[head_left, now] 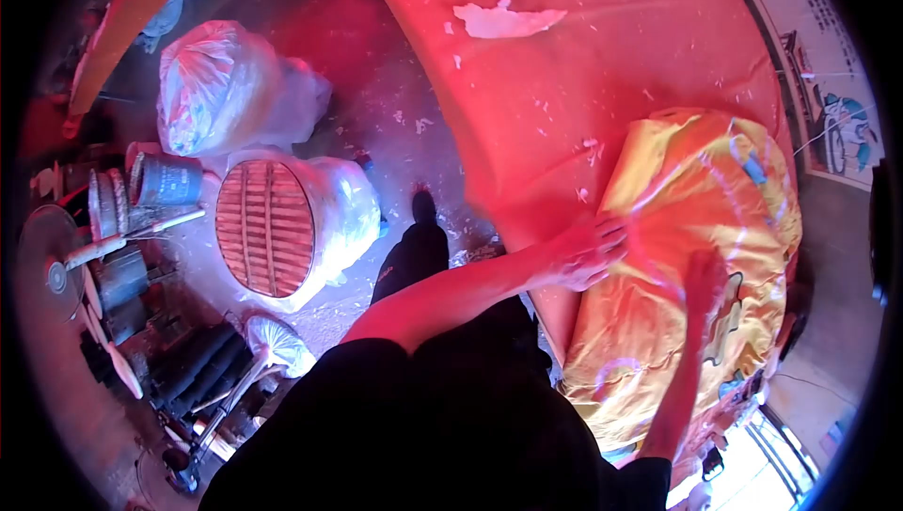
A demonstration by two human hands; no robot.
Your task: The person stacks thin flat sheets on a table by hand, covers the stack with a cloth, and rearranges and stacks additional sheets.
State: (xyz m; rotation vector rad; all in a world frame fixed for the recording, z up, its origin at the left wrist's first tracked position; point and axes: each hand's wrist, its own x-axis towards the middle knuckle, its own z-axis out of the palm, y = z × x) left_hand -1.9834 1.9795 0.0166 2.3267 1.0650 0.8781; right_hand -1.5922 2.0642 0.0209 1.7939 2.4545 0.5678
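We look into a cluttered, red-lit workroom, its floor (386, 88) running away on the left past a counter (536, 107) covered in red material. A pale torn patch (508, 22) marks the far part of that cover, and small scraps (591, 147) lie about it. On the right of the counter lies the yellow printed cloth (649, 168), heaped in uneven folds — placed there, we judge, so that both hands can reach it while the body (404, 436) stands alongside.

Our left hand (588, 252) comes across from the left, the left forearm (451, 302) slanting over the counter's edge, its fingers extended and loosely spread at the cloth's left margin. It pinches nothing that we can see; a light touch there would probably steady the folds. Our right hand (705, 278) reaches forward from the near right, the right forearm (679, 393) almost straight, and lies over the middle of the cloth. Its fingers blur, so we cannot tell whether they press flat or grip a fold.

On the left, well apart from the cloth, are a plastic sack (198, 88), a round slatted disc (265, 227) with plastic wrap (346, 215) behind it, and a bucket (167, 180) — set aside, it seems, out of the arms' way.
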